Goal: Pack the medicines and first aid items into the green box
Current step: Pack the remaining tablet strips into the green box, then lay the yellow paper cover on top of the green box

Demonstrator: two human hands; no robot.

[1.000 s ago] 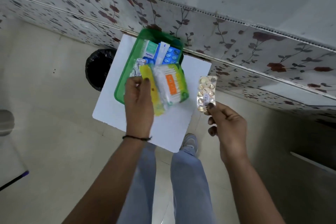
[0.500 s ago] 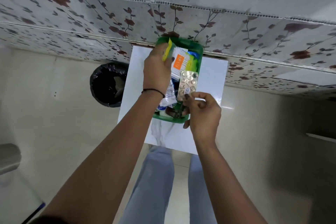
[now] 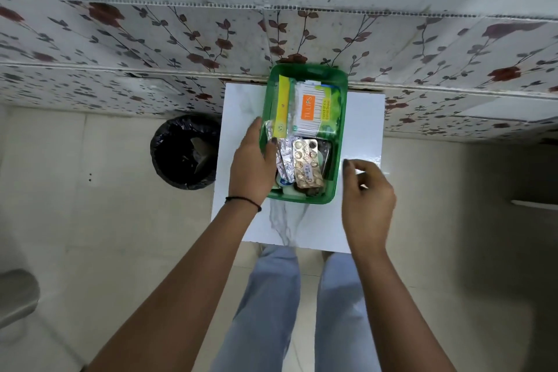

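1. Medicines fill the green plastic box (image 3: 339, 142), which sits on a white square table (image 3: 362, 118) against the flower-patterned wall (image 3: 151, 36).
2. At the far end of the box lie a yellow flat packet (image 3: 283, 103) and, beside it, a white and orange cotton-swab pack (image 3: 312, 110).
3. At the near end, a gold blister strip of round tablets (image 3: 307, 161) lies on top, next to a crinkled silver foil strip (image 3: 286, 160).
4. The left hand (image 3: 252, 166) rests over the box's left rim, fingers loosely spread, thumb touching the silver strip, clamped on nothing.
5. The right hand (image 3: 368, 199) hovers just right of the box, fingers apart and empty.
6. A black-lined waste bin (image 3: 184, 151) stands on the floor left of the table.
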